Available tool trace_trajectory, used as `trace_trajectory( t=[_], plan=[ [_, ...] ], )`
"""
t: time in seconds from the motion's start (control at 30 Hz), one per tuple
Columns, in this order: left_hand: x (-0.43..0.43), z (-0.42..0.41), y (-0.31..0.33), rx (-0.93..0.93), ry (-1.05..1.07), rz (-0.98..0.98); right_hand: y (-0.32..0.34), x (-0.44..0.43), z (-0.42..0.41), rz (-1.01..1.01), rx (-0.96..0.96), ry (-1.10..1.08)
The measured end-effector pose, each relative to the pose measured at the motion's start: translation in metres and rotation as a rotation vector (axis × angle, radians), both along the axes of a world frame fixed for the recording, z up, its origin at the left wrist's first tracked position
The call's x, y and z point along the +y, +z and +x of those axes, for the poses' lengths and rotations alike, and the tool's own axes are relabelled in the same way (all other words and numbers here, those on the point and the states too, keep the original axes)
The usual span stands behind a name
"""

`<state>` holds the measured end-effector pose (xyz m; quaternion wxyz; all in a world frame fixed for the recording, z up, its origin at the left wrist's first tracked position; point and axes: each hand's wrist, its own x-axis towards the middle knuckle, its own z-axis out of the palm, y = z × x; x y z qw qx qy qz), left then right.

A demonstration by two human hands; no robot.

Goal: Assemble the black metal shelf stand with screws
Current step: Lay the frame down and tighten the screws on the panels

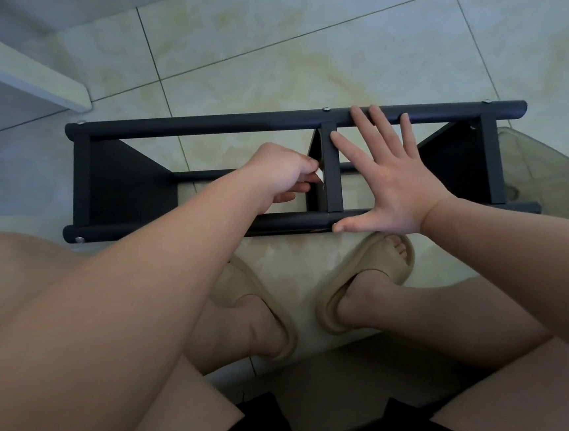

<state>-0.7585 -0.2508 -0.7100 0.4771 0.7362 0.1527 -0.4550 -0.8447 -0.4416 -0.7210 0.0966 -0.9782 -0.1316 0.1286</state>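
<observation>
— What are your fingers doing?
— On my left hand (279,172) they're curled, and thumb and forefinger pinch a small pale piece (320,176). I can't tell what it is. It sits right against the left side of the middle crossbar (331,170) of the shelf stand (125,181).

— And the other hand?
— My right hand (388,182) is spread flat, with the fingers straight and gripping nothing. The fingertips rest on the far rail (199,124) and the thumb lies along the near rail (290,220). The palm bridges the gap between them, just right of the crossbar.

— Where is the stand itself?
— It lies on its side on the tiled floor (262,59), right in front of my feet, with the rails running left to right. Black panels stand at both ends, and another stands at the crossbar.

— Any screws in?
— Silver screw heads (326,109) show on the rails. One is at the far rail's left end, one above the crossbar and one near its right end. Another is at the near rail's left end.

— What else is around?
— A smoky plastic bin (547,171) sits at the stand's right end, partly behind it. My tan slippers (367,276) are just on my side of the near rail. The edge of a white board (23,73) crosses the floor at the far left.
</observation>
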Motion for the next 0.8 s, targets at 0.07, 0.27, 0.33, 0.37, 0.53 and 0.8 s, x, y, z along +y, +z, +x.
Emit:
trace_trajectory(
  t=[0.07,0.27,0.33,0.37,0.53,0.8],
  plan=[
    [0.0003,0.0008,0.0001,-0.002,-0.019,0.020,-0.0004,-0.0003,-0.0001,0.001,-0.001,0.001],
    [-0.0017,-0.0002,0.0001,0.038,-0.024,0.031,0.0002,-0.0001,0.0000,0.001,-0.004,-0.001],
    [-0.0028,-0.0009,0.0003,0.053,-0.020,0.016,0.0005,0.0000,-0.0003,0.002,-0.003,-0.003],
    [-0.0034,-0.0011,0.0003,0.062,-0.015,0.008,0.0005,0.0001,-0.0005,0.003,-0.003,-0.003],
    [-0.0040,-0.0017,-0.0010,0.107,-0.031,-0.003,0.0011,-0.0001,-0.0002,0.002,-0.005,-0.004],
    [0.0002,-0.0005,-0.0042,0.146,-0.078,-0.029,-0.0004,0.0000,-0.0003,-0.003,0.004,-0.005]
  ],
)
